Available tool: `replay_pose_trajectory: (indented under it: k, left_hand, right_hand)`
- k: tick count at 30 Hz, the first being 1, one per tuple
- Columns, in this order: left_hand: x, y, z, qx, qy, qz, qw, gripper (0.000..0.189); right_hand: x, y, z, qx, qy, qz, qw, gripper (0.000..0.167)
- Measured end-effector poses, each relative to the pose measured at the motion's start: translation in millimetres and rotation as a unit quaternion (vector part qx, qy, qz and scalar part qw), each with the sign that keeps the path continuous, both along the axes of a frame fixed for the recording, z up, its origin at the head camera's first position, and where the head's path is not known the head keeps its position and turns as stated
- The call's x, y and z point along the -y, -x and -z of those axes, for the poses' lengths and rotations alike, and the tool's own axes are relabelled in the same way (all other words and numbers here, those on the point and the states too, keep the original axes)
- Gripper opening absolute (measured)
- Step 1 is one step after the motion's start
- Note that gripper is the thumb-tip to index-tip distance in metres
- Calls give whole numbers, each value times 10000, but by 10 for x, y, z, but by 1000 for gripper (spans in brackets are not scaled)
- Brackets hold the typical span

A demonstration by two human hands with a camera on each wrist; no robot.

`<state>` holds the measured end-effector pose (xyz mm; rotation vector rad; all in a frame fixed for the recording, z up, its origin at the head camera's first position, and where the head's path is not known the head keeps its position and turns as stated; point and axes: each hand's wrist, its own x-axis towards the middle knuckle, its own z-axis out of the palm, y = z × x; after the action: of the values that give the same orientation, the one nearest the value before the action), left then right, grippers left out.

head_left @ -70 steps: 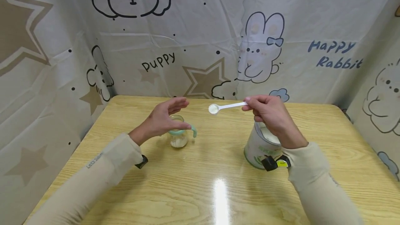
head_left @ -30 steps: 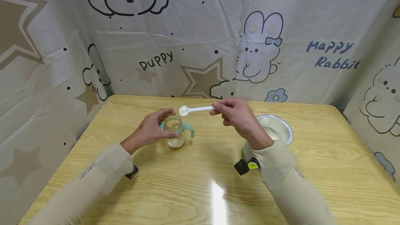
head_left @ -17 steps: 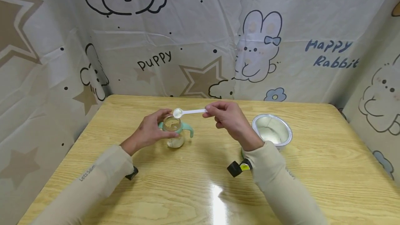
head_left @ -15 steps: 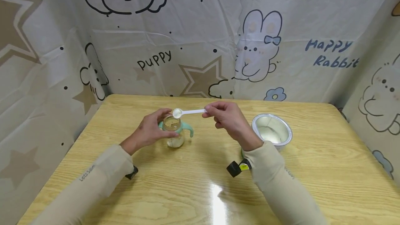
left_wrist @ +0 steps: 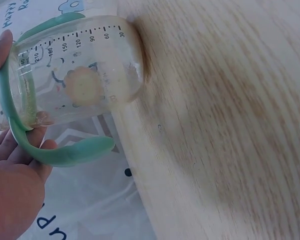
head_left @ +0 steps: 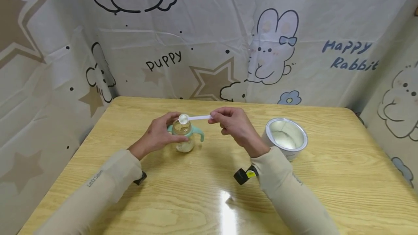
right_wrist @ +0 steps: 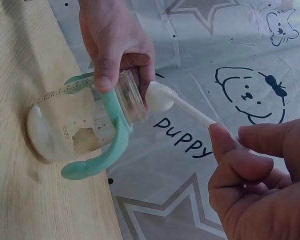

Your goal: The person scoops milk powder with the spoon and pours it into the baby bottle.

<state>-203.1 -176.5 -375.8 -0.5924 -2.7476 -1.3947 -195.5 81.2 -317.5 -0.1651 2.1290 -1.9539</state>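
A clear baby bottle [head_left: 185, 146] with a mint-green two-handled collar stands uncapped on the table, pale powder at its bottom. My left hand [head_left: 158, 132] holds it around the collar, thumb in front and fingers behind. In the right wrist view, the thumb of that hand presses the collar just below the threaded neck. My right hand [head_left: 234, 124] pinches the end of a white measuring scoop [head_left: 184, 119] between thumb and index finger. White powder fills the scoop's bowl, which is level and right at the bottle's mouth.
An open can [head_left: 290, 154] with a silver rim and white powder inside stands to the right, beside my right forearm. Behind the wood-grain table [head_left: 183, 198] hangs a cartoon-printed cloth [head_left: 209, 28], which also lines both sides.
My left hand has come down from hovering around the bottle to gripping its collar. My right hand has carried the powder-filled scoop leftward from near the can to the bottle's mouth.
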Motion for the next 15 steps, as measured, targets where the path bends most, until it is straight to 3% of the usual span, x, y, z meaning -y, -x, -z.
replay_pose_trajectory:
  k: [6,15]
  left_hand:
    - [-6,10,5,-43,21,-23,10000,82]
    - [-2,10,6,-3,11,-46,10000,81]
  right_hand:
    - [25,8,36,-52,-132,-25,9999,19]
    - [46,-30,60,-503,-1066,-78,9930,20]
